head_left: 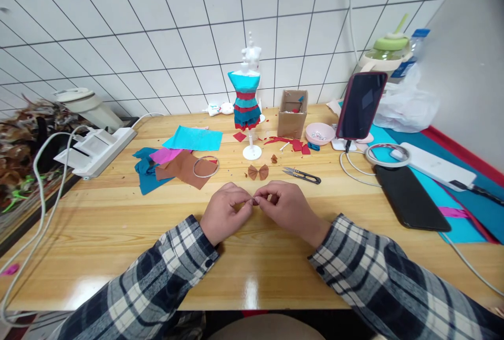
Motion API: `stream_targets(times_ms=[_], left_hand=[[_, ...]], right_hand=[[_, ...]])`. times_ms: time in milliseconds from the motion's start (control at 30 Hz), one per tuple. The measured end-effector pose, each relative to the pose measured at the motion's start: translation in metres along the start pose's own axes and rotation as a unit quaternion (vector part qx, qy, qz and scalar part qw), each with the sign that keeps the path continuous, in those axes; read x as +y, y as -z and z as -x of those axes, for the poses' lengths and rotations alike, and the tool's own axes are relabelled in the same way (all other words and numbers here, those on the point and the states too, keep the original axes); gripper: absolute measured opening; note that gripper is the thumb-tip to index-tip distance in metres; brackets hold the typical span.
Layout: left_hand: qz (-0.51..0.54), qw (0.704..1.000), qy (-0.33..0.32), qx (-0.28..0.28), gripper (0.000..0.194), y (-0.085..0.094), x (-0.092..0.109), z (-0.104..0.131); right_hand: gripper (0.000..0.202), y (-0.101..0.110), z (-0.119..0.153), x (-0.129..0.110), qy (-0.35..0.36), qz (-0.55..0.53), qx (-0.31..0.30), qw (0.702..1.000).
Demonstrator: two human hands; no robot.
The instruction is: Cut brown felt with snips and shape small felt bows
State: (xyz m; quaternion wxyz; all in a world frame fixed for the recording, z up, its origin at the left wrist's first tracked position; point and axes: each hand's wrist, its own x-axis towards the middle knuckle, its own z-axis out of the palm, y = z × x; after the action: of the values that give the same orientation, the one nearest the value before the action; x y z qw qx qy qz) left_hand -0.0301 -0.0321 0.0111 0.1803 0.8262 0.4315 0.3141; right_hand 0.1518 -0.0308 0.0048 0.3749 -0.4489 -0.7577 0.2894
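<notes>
My left hand (229, 211) and my right hand (289, 207) meet over the middle of the table, both closed in a pinch. Their fingertips come together on a tiny dark piece that is too small to name. Just beyond them lies a brown bow (258, 172) of crinkled paper or cloth, with a small brown scrap (274, 158) behind it. Thread snips (302, 175) rest to the right of the bow. Farther back stands a small white dress form (252, 152) wearing a layered blue and red dress (246, 99).
Brown sheet (183, 167), turquoise sheet (193, 138) and a hoop (206, 167) lie at left, near a white power strip (96, 151). At the back are a cardboard box (292, 119) and pink bowl (319, 134). A propped phone (361, 106), black phone (411, 197) and cables occupy the right.
</notes>
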Motion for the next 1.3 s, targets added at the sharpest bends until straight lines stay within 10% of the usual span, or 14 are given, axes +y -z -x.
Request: stream_targets(times_ms=[567,1300], left_hand=[[0.049,0.998,0.033,0.013,0.021,0.0032,0.0021,-0.0044],[0.014,1.0,0.014,-0.012,0.021,-0.0013,0.0023,-0.0018]], right_hand=[[0.018,0.002,0.006,-0.0042,0.081,0.015,-0.026,0.996],[0.009,-0.0004,0.0016,-0.0009,0.02,0.029,0.0,0.999]])
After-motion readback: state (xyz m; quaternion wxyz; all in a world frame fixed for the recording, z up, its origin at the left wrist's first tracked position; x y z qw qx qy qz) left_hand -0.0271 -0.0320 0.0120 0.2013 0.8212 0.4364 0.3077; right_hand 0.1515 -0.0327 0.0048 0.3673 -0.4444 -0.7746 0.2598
